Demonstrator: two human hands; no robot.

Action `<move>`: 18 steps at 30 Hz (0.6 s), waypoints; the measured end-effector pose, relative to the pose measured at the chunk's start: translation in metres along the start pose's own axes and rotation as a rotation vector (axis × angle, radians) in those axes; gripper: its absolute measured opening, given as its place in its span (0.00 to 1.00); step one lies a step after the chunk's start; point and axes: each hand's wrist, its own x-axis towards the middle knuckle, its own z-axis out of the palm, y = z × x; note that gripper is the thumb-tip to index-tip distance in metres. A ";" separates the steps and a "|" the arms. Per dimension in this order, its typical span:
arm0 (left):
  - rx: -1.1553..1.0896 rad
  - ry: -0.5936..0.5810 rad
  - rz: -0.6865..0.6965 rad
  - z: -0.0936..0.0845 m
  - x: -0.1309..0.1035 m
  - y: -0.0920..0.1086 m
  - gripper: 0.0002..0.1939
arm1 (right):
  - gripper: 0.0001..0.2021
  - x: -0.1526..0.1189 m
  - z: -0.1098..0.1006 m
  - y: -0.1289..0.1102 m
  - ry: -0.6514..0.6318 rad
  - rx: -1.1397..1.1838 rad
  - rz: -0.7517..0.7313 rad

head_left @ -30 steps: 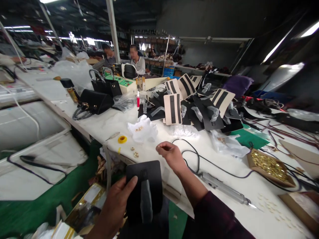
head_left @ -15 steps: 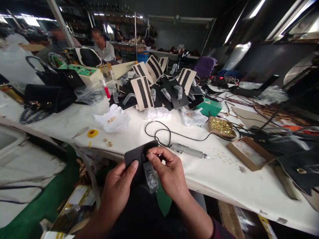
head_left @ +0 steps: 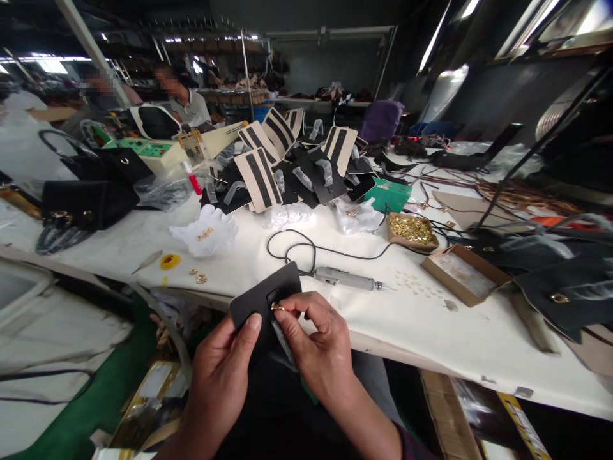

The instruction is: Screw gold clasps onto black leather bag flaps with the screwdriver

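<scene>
My left hand [head_left: 225,364] grips a black leather panel [head_left: 263,297] by its left edge, thumb flat on its face, tilted up above my lap. My right hand [head_left: 318,338] pinches a small gold metal fitting [head_left: 276,306] between thumb and forefinger, against the panel near a narrow black strap. A strip wrapped in clear plastic [head_left: 283,342] hangs from the panel, partly behind my right fingers. Beyond the panel, a grey electric screwdriver [head_left: 347,279] lies on the white table with its cord looped behind it.
Black and beige panels [head_left: 292,163] are heaped at the back. To the right stand a box of gold pieces [head_left: 414,230] and a cardboard box [head_left: 467,275]. A yellow tape roll [head_left: 170,261] and gold rings [head_left: 201,279] lie left. Black handbags [head_left: 86,201] sit far left; people work behind.
The panel has tilted, and its plastic-wrapped strip now shows less. My right fingers have shifted slightly down and left, with more of the gold fitting visible. The whole view has shifted a little.
</scene>
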 end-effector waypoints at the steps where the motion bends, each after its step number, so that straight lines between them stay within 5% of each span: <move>1: 0.002 0.000 0.003 0.001 -0.001 0.001 0.23 | 0.03 -0.001 -0.002 -0.001 -0.013 -0.040 -0.049; 9: 0.021 0.016 0.040 0.005 -0.010 0.009 0.22 | 0.05 -0.006 -0.007 -0.006 0.056 0.029 0.071; 18: 0.061 0.003 0.080 0.004 -0.013 0.005 0.20 | 0.04 -0.004 -0.009 -0.006 0.097 -0.150 -0.160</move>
